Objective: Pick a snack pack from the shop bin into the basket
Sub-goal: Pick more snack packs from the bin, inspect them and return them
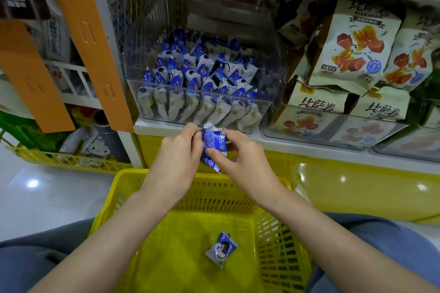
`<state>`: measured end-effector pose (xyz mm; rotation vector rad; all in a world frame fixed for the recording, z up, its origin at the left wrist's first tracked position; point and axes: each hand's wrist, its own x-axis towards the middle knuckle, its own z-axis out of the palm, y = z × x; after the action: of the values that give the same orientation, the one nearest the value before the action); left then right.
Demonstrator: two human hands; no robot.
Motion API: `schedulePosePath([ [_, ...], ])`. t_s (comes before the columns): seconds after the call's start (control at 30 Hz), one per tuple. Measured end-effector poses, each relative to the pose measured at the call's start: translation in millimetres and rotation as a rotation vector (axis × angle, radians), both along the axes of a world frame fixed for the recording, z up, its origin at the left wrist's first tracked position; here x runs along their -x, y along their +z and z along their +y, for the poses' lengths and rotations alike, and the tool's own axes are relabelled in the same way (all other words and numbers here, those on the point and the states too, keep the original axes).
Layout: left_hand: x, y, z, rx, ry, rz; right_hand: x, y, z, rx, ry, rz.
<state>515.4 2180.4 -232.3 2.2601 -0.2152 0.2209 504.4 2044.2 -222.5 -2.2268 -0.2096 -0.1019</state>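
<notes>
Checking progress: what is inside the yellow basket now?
One snack pack lies on the floor of the yellow basket. The left hand and right hand hold a second pack above its far rim. The forearms cover part of the floor.

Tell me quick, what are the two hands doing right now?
Left hand: pinching the top left of the blue snack pack.
Right hand: gripping the same snack pack from the right, above the yellow basket.

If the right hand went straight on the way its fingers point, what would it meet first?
The right hand points left into the snack pack it pinches; just beyond is the left hand. Depth is unclear, but the bin looks off that line.
</notes>
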Motion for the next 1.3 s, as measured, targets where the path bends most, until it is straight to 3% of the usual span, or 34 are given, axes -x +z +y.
schedulePosePath([
  [0.17,3,-4,-8,0.105,-0.044,0.066,-5,2,-1,-0.220,-0.144,0.119],
  [0.5,1,-2,-7,0.209,-0.113,0.065,-8,4,0,-0.365,-0.165,0.159],
  [0.73,-7,4,-8,0.560,-0.054,0.288,-2,7,3,-0.566,-0.091,0.307],
  [0.93,-9,14,1,0.454,-0.127,0.142,-5,16,-6,-0.485,-0.113,0.309],
  [1.07,-8,17,3,0.559,-0.179,0.277,-9,21,-14,-0.629,-0.142,0.416],
  [1.2,-6,15,-1,0.759,-0.084,0.424,-12,29,-19,-0.847,-0.105,0.486],
  [1.3,-7,16,0,0.844,-0.032,0.434,-11,31,-20,-0.778,-0.086,0.442],
])
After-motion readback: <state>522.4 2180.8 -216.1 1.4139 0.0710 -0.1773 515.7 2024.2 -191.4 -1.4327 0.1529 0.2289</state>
